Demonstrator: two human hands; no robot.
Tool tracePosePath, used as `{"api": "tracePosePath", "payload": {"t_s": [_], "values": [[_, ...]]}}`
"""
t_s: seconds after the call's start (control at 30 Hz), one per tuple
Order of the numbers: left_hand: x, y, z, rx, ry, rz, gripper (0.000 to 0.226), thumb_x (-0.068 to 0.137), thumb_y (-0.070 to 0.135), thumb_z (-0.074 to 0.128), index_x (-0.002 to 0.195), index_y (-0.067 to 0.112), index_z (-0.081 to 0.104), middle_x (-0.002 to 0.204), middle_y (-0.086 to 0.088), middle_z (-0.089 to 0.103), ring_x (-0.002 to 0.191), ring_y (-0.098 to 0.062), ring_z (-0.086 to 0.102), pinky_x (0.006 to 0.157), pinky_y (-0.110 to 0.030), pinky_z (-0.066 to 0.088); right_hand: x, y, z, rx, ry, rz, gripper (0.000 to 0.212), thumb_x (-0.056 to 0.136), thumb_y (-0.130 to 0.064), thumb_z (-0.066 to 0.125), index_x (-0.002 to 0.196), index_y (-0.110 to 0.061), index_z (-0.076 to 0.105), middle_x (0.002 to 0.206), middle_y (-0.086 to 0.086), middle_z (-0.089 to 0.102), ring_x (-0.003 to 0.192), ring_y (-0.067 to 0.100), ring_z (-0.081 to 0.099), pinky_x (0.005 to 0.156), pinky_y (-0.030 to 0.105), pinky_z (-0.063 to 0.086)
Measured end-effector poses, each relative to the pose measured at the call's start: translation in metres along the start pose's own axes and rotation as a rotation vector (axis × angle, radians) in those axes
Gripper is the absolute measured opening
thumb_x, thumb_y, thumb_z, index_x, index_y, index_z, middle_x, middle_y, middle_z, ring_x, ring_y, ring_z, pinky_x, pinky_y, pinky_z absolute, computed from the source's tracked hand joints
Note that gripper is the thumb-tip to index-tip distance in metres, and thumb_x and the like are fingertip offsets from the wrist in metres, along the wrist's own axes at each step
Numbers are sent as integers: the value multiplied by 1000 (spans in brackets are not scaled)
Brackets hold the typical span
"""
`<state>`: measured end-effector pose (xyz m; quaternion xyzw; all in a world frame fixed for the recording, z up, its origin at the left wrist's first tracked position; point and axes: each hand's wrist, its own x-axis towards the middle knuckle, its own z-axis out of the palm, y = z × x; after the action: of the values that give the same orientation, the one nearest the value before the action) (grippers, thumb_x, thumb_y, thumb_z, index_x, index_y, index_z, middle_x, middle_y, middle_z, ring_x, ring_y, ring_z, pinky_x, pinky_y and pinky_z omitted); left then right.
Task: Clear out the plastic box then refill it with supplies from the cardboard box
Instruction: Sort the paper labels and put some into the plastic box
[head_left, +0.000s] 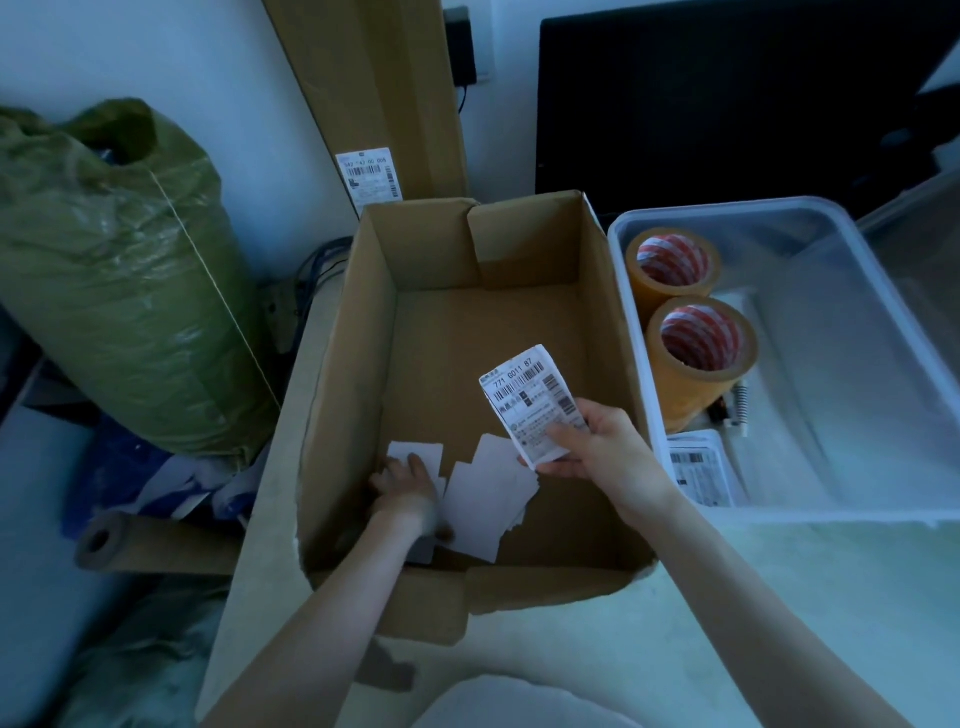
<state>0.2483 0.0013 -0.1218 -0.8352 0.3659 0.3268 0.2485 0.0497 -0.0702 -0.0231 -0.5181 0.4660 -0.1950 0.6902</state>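
An open cardboard box (358, 332) stands in the middle of the head view. Several white label sheets (485, 504) lie face down on its floor. My left hand (405, 483) is down inside the box, fingers resting on one white sheet (415, 449). Above the box floor, my right hand (597, 441) holds a printed barcode label (530, 400). To the right stands the clear plastic box (883, 364) with two rolls of tan tape (672, 265) (701, 345), a stack of labels (698, 467) and a small black and white item (732, 408).
A green sack (114, 275) stands at the left. A tall flat carton (384, 98) leans on the wall behind. A cardboard tube (145, 543) lies at the lower left. A dark screen (727, 98) is at the back right.
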Motion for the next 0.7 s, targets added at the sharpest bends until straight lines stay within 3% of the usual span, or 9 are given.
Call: {"api": "tracePosePath", "payload": {"t_s": [0.37,0.5,0.6,0.7], "values": [[-2,4,-2,-87,84,2,102,77,31,75,148,19,4,151,-15,2,135,-41,19,103,-45,42,0,1,-1,-34,-2,7,21,97,-12,51,115,-15,61,115,3,66,106,21,65,81,35,60],[3,-5,-6,-228,24,-12,106,74,39,77,148,19,5,153,-13,-1,139,-42,12,108,-50,33,0,2,-1,-29,-6,1,19,97,-11,50,111,-17,63,114,2,66,106,22,64,82,36,59],[10,-6,-6,-453,33,-95,84,83,40,68,146,13,20,154,-15,4,140,-40,16,109,-48,32,0,2,-2,-24,-8,-4,20,98,-11,50,110,-18,63,113,1,67,105,19,65,81,35,60],[8,0,-3,-458,140,-187,62,94,23,54,144,10,19,151,-17,9,135,-38,23,106,-44,35,0,1,-2,-25,-11,-9,20,98,-10,49,108,-19,63,112,1,67,104,19,65,81,35,59]]}}
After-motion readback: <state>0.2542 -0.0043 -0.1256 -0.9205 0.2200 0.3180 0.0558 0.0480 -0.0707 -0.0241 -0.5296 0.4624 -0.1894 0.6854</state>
